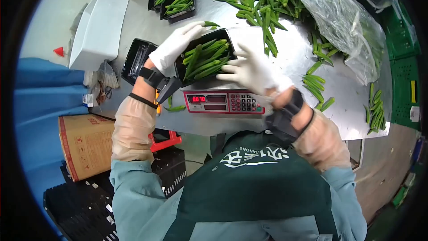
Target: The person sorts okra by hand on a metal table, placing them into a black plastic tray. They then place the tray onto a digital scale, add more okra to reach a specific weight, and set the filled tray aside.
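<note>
A black tray filled with green okra rests on the platform of a red-framed digital scale, whose display glows red. My left hand, in a white glove, lies at the tray's upper left edge, its fingers stretched out along the rim near an okra pod. On the tray's right side, my gloved right hand hovers with its fingers spread, slightly blurred, and nothing shows in it.
Okra heaps cover the steel table's back, beside a clear plastic bag. Two filled trays stand behind the scale. Empty black trays and a white bin are at left. Green crates stand right.
</note>
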A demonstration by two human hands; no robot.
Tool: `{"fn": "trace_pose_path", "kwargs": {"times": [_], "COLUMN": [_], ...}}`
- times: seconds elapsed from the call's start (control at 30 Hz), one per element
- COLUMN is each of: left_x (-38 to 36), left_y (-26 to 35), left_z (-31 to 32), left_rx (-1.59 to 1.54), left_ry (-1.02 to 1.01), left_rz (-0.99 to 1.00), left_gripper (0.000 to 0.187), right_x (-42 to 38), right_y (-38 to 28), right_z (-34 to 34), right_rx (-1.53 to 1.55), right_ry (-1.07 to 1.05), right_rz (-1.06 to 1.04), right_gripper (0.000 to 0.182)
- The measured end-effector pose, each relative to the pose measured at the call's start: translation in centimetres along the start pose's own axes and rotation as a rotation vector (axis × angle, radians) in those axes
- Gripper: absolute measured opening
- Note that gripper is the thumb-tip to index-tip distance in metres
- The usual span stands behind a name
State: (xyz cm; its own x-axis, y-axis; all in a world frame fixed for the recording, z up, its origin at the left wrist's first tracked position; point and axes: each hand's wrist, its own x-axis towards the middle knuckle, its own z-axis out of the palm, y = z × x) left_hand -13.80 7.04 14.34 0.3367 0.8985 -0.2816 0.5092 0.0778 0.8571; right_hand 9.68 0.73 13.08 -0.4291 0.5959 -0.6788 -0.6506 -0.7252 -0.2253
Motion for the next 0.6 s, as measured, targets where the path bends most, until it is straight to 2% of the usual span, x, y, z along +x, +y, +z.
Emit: {"fn": "trace_pose_path", "kwargs": {"times": [0.07, 0.13, 0.23, 0.3, 0.43, 0.6], "left_x": [-2.3, -5.2, -8.3, -10.7, -13.2, -12.8], "left_y": [0.5, 1.5, -4.3, -6.5, -10.2, -11.5], "left_z": [-1.8, -3.0, -6.1, -6.6, -5.6, -2.6], "left_rx": [-0.05, 0.005, -0.198, -0.243, -0.333, -0.321], "left_ry": [0.11, 0.293, 0.393, 0.469, 0.58, 0.505], "left_rz": [-0.031, -0.101, -0.112, -0.196, -0.304, -0.318], "left_gripper": [0.049, 0.044, 0.045, 0.045, 0.044, 0.04], "right_x": [0.5, -1.1, -5.2, -7.2, -9.7, -7.9], "right_y": [-1.6, -3.4, -3.5, -2.7, -0.1, 1.8], "right_z": [-7.0, -13.4, -21.8, -27.8, -33.2, -34.8], "right_rx": [-0.058, -0.024, 0.11, 0.198, 0.266, 0.117], "right_ry": [-0.261, -0.317, -0.048, 0.136, 0.378, 0.294], "right_rz": [-0.099, -0.139, -0.225, -0.263, -0.316, -0.228], "right_gripper": [0.058, 0.059, 0.052, 0.048, 0.034, 0.034]}}
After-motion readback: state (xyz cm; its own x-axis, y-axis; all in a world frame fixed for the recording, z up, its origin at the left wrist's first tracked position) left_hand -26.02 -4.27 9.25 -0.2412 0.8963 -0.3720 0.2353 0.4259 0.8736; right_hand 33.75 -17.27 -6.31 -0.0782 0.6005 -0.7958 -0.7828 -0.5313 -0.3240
